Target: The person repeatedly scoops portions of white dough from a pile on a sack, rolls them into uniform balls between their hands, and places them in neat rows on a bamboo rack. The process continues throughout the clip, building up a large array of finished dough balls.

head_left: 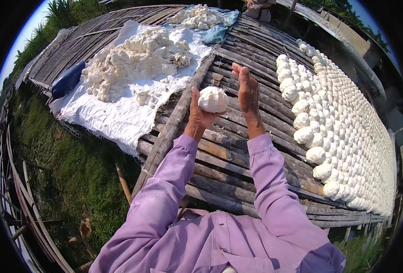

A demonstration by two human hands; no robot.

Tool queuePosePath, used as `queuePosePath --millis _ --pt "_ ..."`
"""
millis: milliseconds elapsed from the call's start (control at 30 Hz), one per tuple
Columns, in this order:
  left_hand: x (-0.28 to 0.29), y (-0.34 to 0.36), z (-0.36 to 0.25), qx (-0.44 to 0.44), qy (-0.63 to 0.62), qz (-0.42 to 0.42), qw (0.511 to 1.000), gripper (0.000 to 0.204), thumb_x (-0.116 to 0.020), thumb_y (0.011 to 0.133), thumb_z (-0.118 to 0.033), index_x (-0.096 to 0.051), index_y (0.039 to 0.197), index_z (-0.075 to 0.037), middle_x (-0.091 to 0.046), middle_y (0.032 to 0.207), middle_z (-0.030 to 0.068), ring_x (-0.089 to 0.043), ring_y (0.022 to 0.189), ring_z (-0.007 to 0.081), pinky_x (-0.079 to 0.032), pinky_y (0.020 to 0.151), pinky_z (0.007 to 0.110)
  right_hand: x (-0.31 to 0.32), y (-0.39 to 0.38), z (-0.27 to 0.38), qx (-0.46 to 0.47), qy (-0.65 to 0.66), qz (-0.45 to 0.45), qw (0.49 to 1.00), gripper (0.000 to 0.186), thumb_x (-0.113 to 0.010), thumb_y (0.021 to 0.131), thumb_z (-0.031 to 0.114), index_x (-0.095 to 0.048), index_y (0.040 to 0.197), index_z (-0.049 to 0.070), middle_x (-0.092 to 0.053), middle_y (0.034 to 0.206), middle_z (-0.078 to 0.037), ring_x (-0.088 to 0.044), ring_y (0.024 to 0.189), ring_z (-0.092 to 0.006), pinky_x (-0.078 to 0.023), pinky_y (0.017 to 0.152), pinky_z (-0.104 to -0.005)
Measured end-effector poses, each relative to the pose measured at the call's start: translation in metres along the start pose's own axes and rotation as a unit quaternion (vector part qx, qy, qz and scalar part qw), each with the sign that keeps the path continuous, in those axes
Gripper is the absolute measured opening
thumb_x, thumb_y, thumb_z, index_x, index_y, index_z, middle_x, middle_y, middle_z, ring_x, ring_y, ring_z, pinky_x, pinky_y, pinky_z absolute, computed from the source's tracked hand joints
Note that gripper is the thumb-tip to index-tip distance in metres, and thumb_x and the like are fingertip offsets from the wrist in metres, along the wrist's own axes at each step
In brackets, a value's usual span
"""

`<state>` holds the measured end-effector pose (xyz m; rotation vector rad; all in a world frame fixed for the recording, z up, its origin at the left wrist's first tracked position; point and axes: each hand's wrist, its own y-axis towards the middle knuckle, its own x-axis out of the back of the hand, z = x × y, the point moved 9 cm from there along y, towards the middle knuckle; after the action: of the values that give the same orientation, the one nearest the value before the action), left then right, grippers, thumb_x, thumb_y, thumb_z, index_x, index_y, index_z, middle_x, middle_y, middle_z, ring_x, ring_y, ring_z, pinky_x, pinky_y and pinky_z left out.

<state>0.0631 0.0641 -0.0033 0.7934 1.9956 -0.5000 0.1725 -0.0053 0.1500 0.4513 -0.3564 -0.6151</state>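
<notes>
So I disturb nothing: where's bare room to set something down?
Bare brown wooden slats lie beneath the right hand, between the white cloth sheet and packed round white lumps; the sheet's near edge too. Crowded: among the lumps, under the crumbly white heap.

the round lump (212,99) is chalky white, the crumbly heap (135,59) cream, the cloth sheet (108,120) bright white, the tarp (215,34) muted blue, the rowed balls (342,136) ivory, the button-up shirt (197,239) plain lilac, the bamboo poles (222,170) streaked grey-brown.
</notes>
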Motion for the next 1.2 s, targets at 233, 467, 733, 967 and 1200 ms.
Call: queuePosePath --millis 233,467,733,967,1200 --pt "-0.087 -0.006 0.074 0.077 -0.022 0.134 0.988 0.107 -0.050 0.080 -0.089 -0.050 0.139 0.000 -0.060 0.134 0.0176 -0.063 0.120 0.0359 -0.052 0.101 0.057 0.081 -0.035 -0.075 -0.172 0.063 -0.061 0.981 0.075 -0.033 0.105 0.063 -0.071 0.117 0.001 -0.076 0.102 -0.012 -0.072 0.098 -0.0310 -0.054 0.090 -0.0421" --pt "-0.086 -0.011 0.139 0.066 -0.023 0.011 0.997 0.100 -0.056 0.078 -0.088 -0.050 0.138 -0.009 -0.057 0.138 0.0162 -0.058 0.126 0.0388 -0.048 0.103 0.063 0.155 -0.077 -0.023 -0.004 -0.087 -0.062 0.994 0.074 -0.025 0.107 0.061 -0.063 0.135 0.005 -0.067 0.129 -0.019 -0.062 0.122 -0.0305 -0.044 0.106 -0.0408" --pt "-0.120 -0.019 0.213 0.154 -0.032 0.079 0.984 0.102 -0.054 0.079 -0.088 -0.049 0.140 -0.007 -0.056 0.139 0.0164 -0.059 0.123 0.0381 -0.054 0.097 0.056 0.214 -0.101 -0.089 -0.121 -0.032 -0.183 0.975 0.074 -0.032 0.103 0.064 -0.074 0.110 0.003 -0.075 0.092 -0.018 -0.072 0.089 -0.0344 -0.054 0.087 -0.0430" --pt "-0.126 -0.019 0.236 0.158 -0.032 0.041 0.986 0.100 -0.052 0.081 -0.088 -0.049 0.142 -0.008 -0.053 0.142 0.0199 -0.053 0.130 0.0426 -0.044 0.102 0.068 0.237 -0.130 -0.048 -0.081 -0.037 -0.124 0.988 0.083 -0.020 0.105 0.066 -0.061 0.134 0.000 -0.067 0.126 -0.019 -0.060 0.124 -0.0301 -0.042 0.108 -0.0428" --pt "-0.171 -0.030 0.261 0.163 0.040 0.172 0.971 0.110 -0.046 0.081 -0.091 -0.042 0.148 -0.004 -0.055 0.141 0.0199 -0.054 0.130 0.0413 -0.044 0.108 0.055 0.266 -0.130 -0.078 -0.154 -0.172 -0.196 0.953 0.077 -0.027 0.106 0.060 -0.074 0.103 0.000 -0.075 0.091 -0.013 -0.069 0.089 -0.0333 -0.050 0.089 -0.0419"
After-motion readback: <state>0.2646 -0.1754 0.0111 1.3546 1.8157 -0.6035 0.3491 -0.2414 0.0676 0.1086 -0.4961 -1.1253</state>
